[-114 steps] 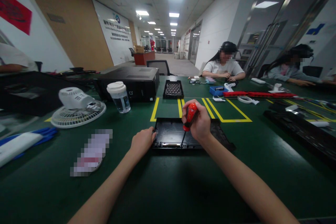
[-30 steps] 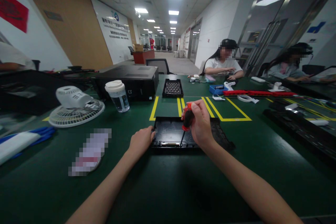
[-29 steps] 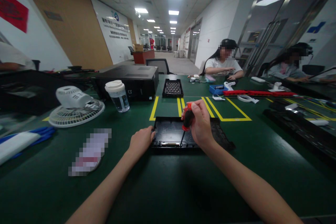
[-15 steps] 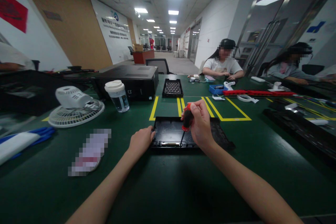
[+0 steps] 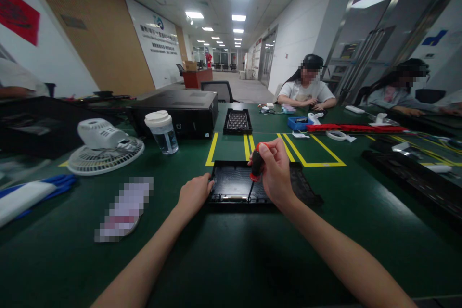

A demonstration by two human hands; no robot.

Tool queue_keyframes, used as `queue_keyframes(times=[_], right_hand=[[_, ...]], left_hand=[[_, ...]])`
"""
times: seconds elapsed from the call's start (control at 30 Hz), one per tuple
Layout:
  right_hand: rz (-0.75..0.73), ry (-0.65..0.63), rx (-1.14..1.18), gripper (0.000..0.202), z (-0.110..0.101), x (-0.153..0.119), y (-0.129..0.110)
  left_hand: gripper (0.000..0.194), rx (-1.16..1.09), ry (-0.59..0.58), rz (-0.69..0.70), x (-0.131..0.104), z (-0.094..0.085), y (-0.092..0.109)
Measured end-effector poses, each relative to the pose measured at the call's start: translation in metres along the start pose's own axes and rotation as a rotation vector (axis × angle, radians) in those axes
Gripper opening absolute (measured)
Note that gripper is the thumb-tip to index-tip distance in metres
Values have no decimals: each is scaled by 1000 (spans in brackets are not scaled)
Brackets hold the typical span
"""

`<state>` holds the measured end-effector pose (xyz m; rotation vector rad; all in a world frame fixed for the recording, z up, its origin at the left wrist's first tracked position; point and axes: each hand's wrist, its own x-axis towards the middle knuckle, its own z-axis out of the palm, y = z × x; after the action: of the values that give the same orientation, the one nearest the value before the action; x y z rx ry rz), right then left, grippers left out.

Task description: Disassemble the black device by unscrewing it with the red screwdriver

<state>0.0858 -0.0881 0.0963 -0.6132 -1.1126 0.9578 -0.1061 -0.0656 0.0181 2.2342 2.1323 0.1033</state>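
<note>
A shallow black plastic panel point(image 5: 234, 178) lies flat on the green table in front of me, its hollow side up. My left hand point(image 5: 195, 190) grips the panel's left edge, with the fingertips partly hidden by the rim. My right hand point(image 5: 276, 168) is closed around the red and black handle of a screwdriver point(image 5: 256, 161). The screwdriver stands nearly upright, tilted a little, and its tip reaches the panel's near edge. Beside the tip, a light-coloured strip point(image 5: 233, 198) runs along that edge. Whether a screw sits under the tip is too small to tell.
To the left are a white fan point(image 5: 104, 147), a lidded cup point(image 5: 161, 132), a blurred-out flat item point(image 5: 124, 209) and blue-and-white gloves point(image 5: 32, 197). Behind stand a black case point(image 5: 176, 110) and a black tray point(image 5: 237, 121). Black parts point(image 5: 415, 183) lie right. Other people sit across the table.
The screwdriver handle has shifted very slightly within my right hand's grip. Its tip stays at the same spot, and my left hand and the panel keep their places.
</note>
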Motion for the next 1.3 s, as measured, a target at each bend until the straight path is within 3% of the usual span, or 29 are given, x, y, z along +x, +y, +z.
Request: queue_keyframes(times=[0.67, 0.83, 1.0, 1.3], right_hand=[[-58, 39, -47, 21, 3, -1, -2], [-94, -47, -9, 23, 0, 3, -3], [-36, -164, 46, 27, -2, 9, -2], [-36, -442, 62, 25, -11, 26, -3]], left_hand=[[33, -8, -13, -2, -1, -1, 0], [33, -7, -4, -4, -1, 0, -1], [32, -12, -17, -4, -1, -2, -1], [33, -31, -38, -26, -2, -5, 1]])
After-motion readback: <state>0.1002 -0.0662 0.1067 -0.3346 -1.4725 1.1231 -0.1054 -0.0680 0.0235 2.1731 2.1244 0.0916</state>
